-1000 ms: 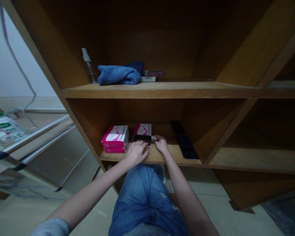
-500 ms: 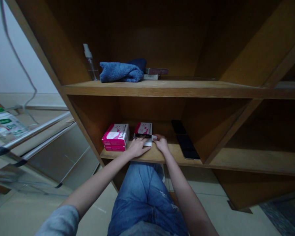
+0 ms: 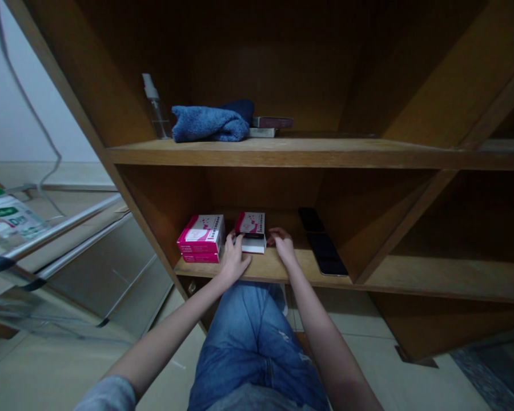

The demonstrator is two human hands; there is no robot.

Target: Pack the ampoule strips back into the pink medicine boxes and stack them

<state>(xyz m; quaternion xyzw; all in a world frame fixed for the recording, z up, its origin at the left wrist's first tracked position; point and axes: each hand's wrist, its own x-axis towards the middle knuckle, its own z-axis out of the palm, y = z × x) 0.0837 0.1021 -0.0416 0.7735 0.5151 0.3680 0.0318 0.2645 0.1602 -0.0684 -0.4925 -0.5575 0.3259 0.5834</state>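
A pink-and-white carton [image 3: 252,221] lies on the lower shelf, its near end open and a white flap [image 3: 253,246] folded out flat towards me. At the carton's left front corner is my left hand [image 3: 233,258], its thumb and fingers apart beside the opening. Just right of the flap, my right hand [image 3: 282,244] has its fingers bent, and nothing shows in them. To the left, two more pink-and-white boxes [image 3: 201,237] are stacked. What is inside the open carton is too dark to make out.
Two dark phone-like slabs [image 3: 328,254] lie on the shelf at the right. Above, a blue towel [image 3: 212,124], a clear spray bottle [image 3: 157,111] and small flat boxes [image 3: 273,123] rest on the upper shelf [image 3: 308,155]. A metal-framed rack [image 3: 60,228] stands at the left.
My left hand has drawn out of the carton's opening to its left side. My right hand has let go of the side flap and sits slightly apart. The front flap shows more fully.
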